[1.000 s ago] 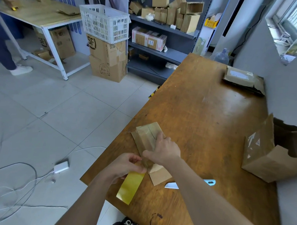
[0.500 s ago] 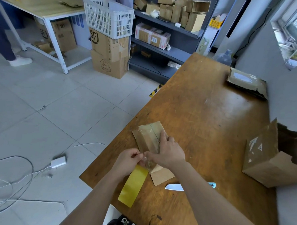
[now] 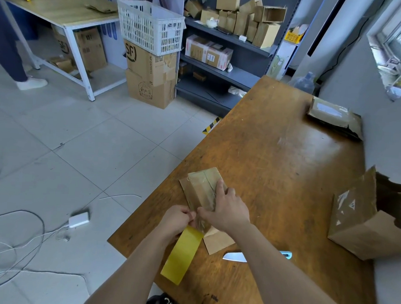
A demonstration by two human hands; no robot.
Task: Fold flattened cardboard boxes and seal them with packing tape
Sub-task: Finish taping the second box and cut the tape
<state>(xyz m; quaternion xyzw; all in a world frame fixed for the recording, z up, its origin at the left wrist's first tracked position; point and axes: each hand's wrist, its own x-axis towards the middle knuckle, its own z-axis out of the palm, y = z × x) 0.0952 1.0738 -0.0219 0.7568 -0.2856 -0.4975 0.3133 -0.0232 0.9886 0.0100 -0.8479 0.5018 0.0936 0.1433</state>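
A small folded cardboard box (image 3: 201, 186) lies on the brown wooden table (image 3: 286, 160), near its left front edge, with clear tape across its top. My right hand (image 3: 227, 209) presses flat on the box, index finger stretched along the seam. My left hand (image 3: 179, 220) pinches the tape at the box's near end, thumb to thumb with the right hand. A yellow tape roll (image 3: 181, 254) hangs below the left hand, over the table edge. One brown flap (image 3: 217, 241) sticks out under my right wrist.
A knife (image 3: 234, 256) with a light blue handle lies just behind my right forearm. A torn open cardboard box (image 3: 361, 227) stands at the right edge, a flat taped parcel (image 3: 334, 116) at the far right. Shelves, stacked boxes (image 3: 152, 78) and a white crate (image 3: 149, 27) stand beyond; cables cross the floor.
My left hand rose with the yellow tape roll and closed in on the right hand at the box's near end. The right hand stayed pressed on the box.
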